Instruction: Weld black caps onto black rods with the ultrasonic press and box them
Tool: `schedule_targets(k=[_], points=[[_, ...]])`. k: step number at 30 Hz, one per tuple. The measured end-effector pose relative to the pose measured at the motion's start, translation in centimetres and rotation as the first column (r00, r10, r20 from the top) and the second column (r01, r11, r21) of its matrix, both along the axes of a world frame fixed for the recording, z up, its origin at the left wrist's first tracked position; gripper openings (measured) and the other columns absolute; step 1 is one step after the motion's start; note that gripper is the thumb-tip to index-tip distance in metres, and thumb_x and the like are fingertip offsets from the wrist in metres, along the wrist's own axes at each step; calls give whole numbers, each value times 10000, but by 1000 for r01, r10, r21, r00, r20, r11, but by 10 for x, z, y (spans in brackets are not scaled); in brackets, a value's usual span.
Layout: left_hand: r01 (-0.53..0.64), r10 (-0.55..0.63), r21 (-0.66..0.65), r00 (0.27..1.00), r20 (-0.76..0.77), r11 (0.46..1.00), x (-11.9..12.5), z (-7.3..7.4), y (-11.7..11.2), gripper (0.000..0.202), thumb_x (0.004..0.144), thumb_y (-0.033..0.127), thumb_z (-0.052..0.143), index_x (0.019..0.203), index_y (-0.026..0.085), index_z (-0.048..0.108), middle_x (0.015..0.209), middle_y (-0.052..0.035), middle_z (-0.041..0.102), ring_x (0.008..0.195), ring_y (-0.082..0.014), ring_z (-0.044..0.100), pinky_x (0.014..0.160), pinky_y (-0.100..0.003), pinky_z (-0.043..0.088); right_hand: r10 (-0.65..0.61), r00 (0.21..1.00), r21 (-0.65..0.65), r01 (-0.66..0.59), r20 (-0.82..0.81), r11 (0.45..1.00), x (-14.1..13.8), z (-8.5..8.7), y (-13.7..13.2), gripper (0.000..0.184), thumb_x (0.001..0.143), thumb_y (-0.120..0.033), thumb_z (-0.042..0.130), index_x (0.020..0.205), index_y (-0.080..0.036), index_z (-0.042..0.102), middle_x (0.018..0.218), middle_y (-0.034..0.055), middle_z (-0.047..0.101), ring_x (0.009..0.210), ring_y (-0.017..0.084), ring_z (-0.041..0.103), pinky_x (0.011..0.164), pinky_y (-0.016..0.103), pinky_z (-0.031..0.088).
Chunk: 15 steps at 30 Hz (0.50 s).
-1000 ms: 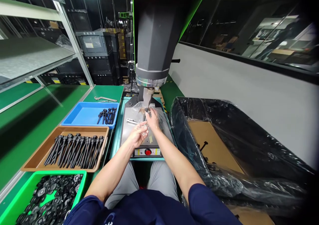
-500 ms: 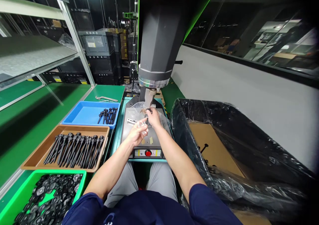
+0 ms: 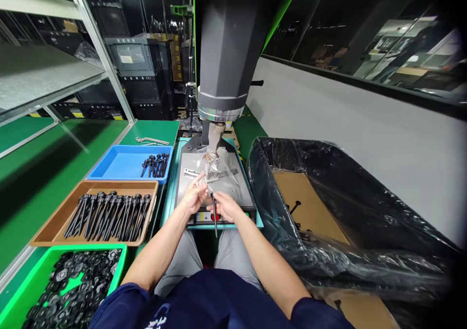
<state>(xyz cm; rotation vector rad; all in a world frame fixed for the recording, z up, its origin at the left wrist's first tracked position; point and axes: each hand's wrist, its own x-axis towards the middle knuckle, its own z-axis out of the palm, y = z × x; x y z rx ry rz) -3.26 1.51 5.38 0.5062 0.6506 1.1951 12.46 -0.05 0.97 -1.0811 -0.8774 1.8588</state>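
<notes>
Our right hand (image 3: pixel 226 206) drew back, pinching a rod (image 3: pixel 215 216); left hand (image 3: pixel 194 197), we can't tell. Likely stiff, light: grip near top.

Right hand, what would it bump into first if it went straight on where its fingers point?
The right hand would probably bump the left hand first, because that lies ahead of it. One view can't show if they're level.
</notes>
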Motion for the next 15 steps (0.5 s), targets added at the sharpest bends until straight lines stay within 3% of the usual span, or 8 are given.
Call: schedule_targets(k=[5,8,12,13,15], points=[[-91,86,-28,988,-124,995,-15,-18,-2,623,663,140,826,1232,188,577,759,31,634,589,-69,622,536,-154,504,230,973,-43,-230,-11,972,7,-4,-44,425,772,-491,778,973,-170,584,933,73,695,676,182,700,518,269,553],[-218,197,-36,929,-312,975,-24,-33,-6,598,658,192,832,1199,159,578,808,1,654,645,-90,646,581,-181,501,130,991,66,-127,-35,990,13,9,-53,452,747,-498,806,990,-173,605,899,63,693,701,171,687,585,284,568],[-475,465,122,722,-512,871,-29,-43,-31,455,675,203,803,1088,158,618,874,-13,651,777,-92,641,726,-199,500,-60,997,280,74,-57,957,19,31,-57,457,699,-467,856,970,-207,595,917,42,692,764,181,688,734,351,578],[-464,477,166,706,-524,870,-27,-41,-41,430,671,199,802,1064,165,632,893,-18,657,808,-99,639,759,-211,500,-77,995,327,91,-57,941,19,35,-59,458,687,-457,868,955,-214,587,915,34,690,771,181,687,762,363,575],[-300,360,198,770,-526,933,-23,-31,-63,412,660,195,812,1042,181,661,925,-42,684,869,-135,647,817,-255,508,-90,994,410,106,-58,906,18,42,-63,449,685,-434,877,941,-225,573,916,24,686,798,181,682,800,374,565]])
